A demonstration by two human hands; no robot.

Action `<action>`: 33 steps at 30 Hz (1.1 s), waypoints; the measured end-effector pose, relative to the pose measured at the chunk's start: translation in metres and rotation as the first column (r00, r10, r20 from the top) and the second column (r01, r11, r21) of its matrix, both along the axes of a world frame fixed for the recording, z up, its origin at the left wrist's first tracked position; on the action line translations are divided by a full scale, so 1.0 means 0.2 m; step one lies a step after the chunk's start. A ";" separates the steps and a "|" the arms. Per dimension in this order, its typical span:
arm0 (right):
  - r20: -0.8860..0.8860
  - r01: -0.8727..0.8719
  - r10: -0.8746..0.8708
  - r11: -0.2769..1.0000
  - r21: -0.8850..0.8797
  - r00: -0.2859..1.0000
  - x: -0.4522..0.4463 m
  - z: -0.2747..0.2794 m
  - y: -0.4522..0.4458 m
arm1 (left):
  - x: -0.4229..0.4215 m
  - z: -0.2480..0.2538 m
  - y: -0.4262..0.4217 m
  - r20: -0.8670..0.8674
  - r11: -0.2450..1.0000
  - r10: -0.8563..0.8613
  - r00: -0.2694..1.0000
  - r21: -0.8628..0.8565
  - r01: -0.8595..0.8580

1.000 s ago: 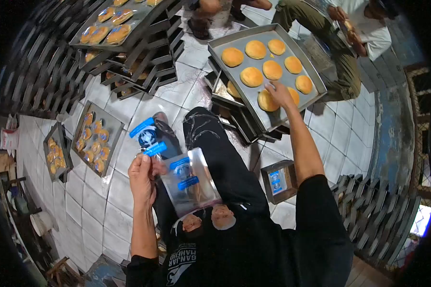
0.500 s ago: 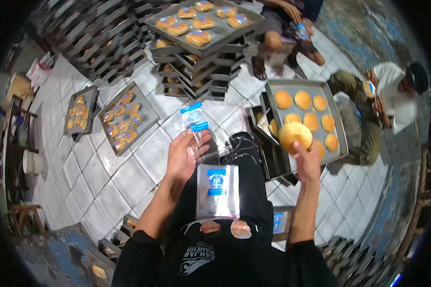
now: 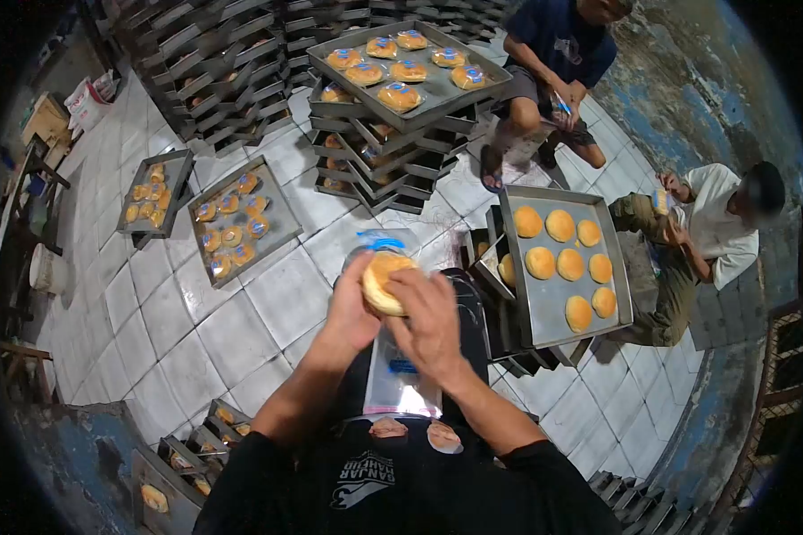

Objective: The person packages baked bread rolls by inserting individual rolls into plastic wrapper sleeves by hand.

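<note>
My right hand is closed round a round golden bun, bringing it up against my left hand. Held in my left hand is a clear plastic bag with blue print, mostly covered by the bun and the fingers. How far the bun sits inside the bag is hidden. Across my lap lies a stack of flat clear bags with blue print, partly under my right forearm. To the right, a metal tray with several unwrapped buns rests on other trays.
Ahead, a tall stack of trays is topped by a tray of bagged buns. Two more trays of bagged buns, a larger tray and a smaller tray, are at left. A person and another person sit at right, hands occupied.
My right hand has carried the bun leftward from above the right tray to the bag in my left hand. The view has shifted slightly.
</note>
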State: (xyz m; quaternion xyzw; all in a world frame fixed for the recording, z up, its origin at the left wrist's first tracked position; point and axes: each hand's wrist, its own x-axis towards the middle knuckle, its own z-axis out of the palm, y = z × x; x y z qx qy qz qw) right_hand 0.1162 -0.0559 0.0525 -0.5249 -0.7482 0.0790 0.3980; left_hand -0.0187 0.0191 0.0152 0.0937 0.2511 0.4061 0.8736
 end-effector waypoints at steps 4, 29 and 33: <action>0.136 -0.051 0.059 0.996 -0.067 0.989 -0.11 -0.17 0.01 | -0.09 -0.18 -0.01 -0.035 0.984 0.153 0.988 0.098 -0.149; -0.339 -0.293 0.176 0.895 -0.335 0.924 0.00 0.14 0.04 | -0.02 -0.12 0.16 0.104 0.943 0.332 0.937 -0.005 -0.334; -0.517 -0.566 0.386 0.786 -0.249 0.764 -0.05 -0.06 0.06 | 0.02 -0.06 0.11 0.169 0.985 0.160 0.973 0.043 -0.169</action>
